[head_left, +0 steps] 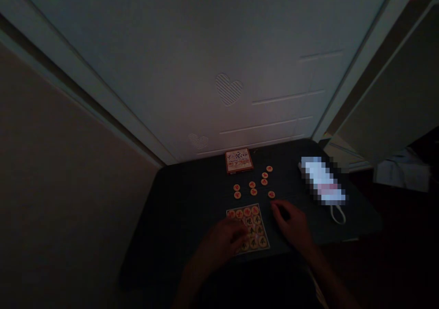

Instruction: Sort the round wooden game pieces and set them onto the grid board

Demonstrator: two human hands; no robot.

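A square sheet or shallow tray (265, 236) lies near the front of the dark table, bearing rows of round xiangqi pieces with red or black characters. My left hand (221, 238) is over its left part and hides several pieces; its thumb and bent fingers look apart, though the light is dim. To the right of the square, my right hand (291, 220) is curled, with thumb and fingertips close together; whatever they hold, if anything, is too dark to make out. A single red-marked piece (271, 194) lies just beyond those fingertips.
Several loose red-marked pieces (252, 185) are scattered beyond the square. A flat printed box (239, 161) stands near the white panel (206, 71) behind the table (171, 208). At right lies a bright, pixelated phone-like object (322, 181) with a pale strap (338, 215).
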